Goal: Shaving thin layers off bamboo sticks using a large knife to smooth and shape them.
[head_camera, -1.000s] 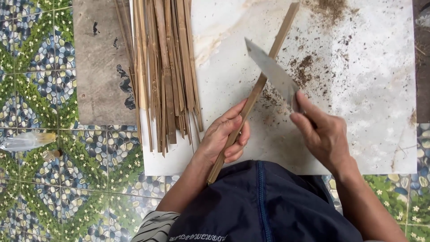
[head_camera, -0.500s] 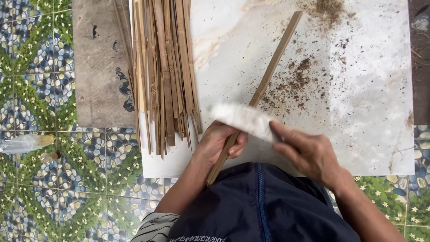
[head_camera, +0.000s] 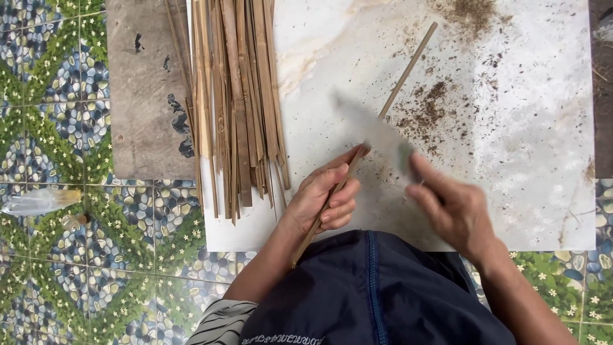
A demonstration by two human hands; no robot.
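My left hand [head_camera: 324,195] grips a long thin bamboo strip [head_camera: 403,75] that runs diagonally from my lap up across a white marbled board [head_camera: 530,160]. My right hand [head_camera: 450,207] holds a broad-bladed knife [head_camera: 370,131], blurred by motion, with its blade lying across the strip just above my left fingers. Brown shavings [head_camera: 428,112] lie scattered on the board to the right of the strip.
A bundle of split bamboo strips [head_camera: 236,96] lies at the left edge of the board. A grey slab [head_camera: 143,89] sits left of it on a patterned tile floor [head_camera: 57,255]. A clear plastic bottle [head_camera: 38,201] lies at far left. Dark blue shorts [head_camera: 377,287] cover my lap.
The knife swept down toward my left hand along the strip and has come back up to mid-strip. My left hand kept its hold on the strip.
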